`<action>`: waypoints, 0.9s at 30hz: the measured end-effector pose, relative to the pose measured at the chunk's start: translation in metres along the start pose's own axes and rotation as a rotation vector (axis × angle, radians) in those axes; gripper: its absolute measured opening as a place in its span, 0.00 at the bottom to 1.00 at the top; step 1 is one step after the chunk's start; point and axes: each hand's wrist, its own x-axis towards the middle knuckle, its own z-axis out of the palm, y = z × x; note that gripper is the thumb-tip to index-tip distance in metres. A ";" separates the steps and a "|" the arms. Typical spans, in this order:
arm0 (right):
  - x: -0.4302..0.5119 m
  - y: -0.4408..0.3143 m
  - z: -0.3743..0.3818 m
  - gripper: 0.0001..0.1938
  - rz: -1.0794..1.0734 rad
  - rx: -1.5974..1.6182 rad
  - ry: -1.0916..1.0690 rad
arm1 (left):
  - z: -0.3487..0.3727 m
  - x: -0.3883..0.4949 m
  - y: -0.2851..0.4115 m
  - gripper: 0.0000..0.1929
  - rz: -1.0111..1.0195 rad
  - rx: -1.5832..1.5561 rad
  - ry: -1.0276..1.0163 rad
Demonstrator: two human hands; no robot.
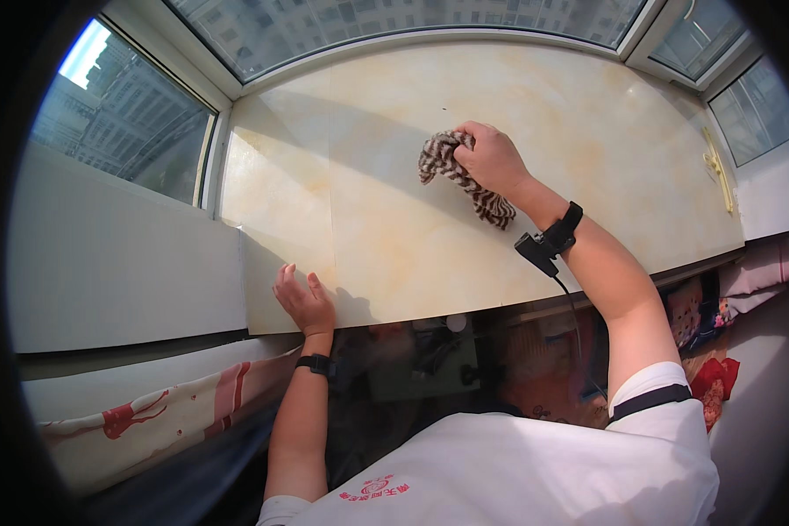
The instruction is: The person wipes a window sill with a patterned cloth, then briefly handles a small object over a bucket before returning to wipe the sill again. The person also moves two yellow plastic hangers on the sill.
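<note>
My right hand grips a brown-and-white striped cloth above the middle of a cream marble-patterned window sill. One end of the cloth bunches to the left of my fingers, and the other hangs down toward the lower right, below my hand. At the sill's near left edge is my left hand, with its fingers apart and nothing in it. A small dark speck lies on the sill beyond the cloth.
Window frames border the sill's far side and both ends. A yellow fitting lies near the right end. Below the near edge are a patterned curtain at left and a red cloth at right. A cable runs from my right wrist's black device.
</note>
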 end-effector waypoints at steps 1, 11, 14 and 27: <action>0.005 0.001 -0.028 0.18 0.074 0.085 -0.021 | 0.001 0.000 -0.001 0.21 0.006 0.013 0.011; -0.091 0.188 -0.274 0.17 0.657 0.503 0.346 | 0.007 -0.002 -0.013 0.19 -0.015 0.089 -0.037; -0.147 0.264 -0.322 0.20 0.818 0.452 0.520 | 0.007 -0.002 -0.018 0.19 -0.006 0.139 -0.076; -0.193 0.416 -0.309 0.23 0.829 -0.961 0.515 | 0.005 -0.004 -0.040 0.20 -0.032 0.232 -0.125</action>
